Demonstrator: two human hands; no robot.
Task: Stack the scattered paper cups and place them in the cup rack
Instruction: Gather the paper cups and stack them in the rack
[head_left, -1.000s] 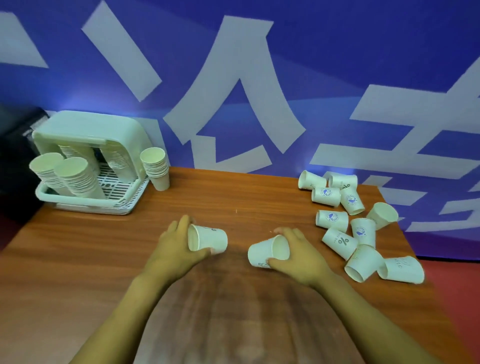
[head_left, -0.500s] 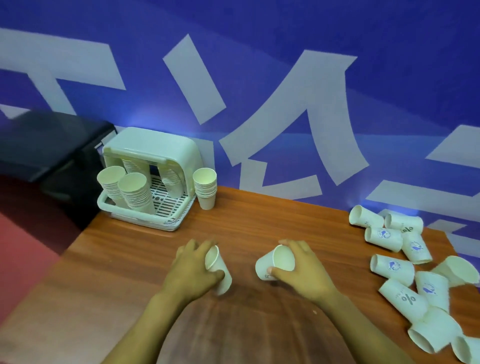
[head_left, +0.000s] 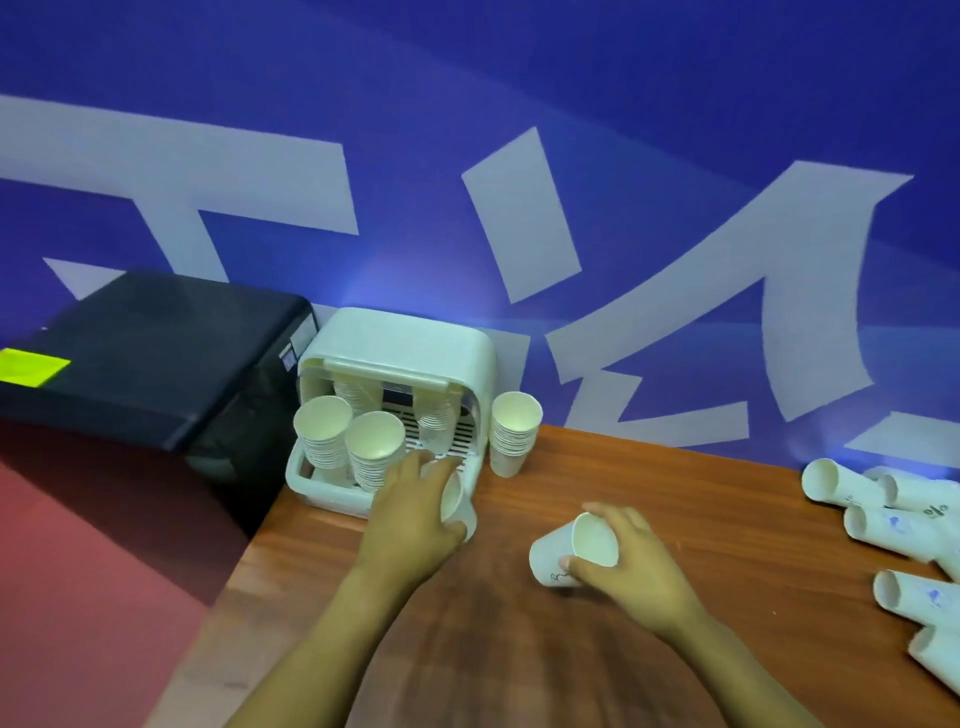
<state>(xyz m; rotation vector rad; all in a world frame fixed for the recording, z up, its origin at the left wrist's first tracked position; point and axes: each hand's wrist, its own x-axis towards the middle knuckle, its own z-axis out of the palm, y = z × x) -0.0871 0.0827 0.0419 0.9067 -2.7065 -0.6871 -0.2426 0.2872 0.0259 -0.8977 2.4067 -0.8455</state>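
**Each hand grasps one paper cup near the cup rack**

The left hand (head_left: 410, 514) is curled round a white paper cup (head_left: 457, 506), gripping it just in front of the cup rack (head_left: 400, 358), which stands at the table's 10 o'clock corner. The cup's mouth faces right, and most of its wall is hidden behind the fingers.

The right hand (head_left: 631, 566) grasps a second paper cup (head_left: 571, 548) at the table's centre, thumb on the near wall and fingers over the rim; this cup is tilted, its open mouth facing up and right, with a small print on its side.

Inside the rack, two stacks of cups (head_left: 348, 441) lean out at the front, with more stacks behind them under the hood. A further upright stack (head_left: 514, 434) stands on the wooden table (head_left: 675, 483), just beside the rack's right wall. At 3 o'clock, loose cups (head_left: 883, 525) lie on their sides in a heap, some touching. A black box (head_left: 145, 353) sits left of the rack, beyond the table edge.
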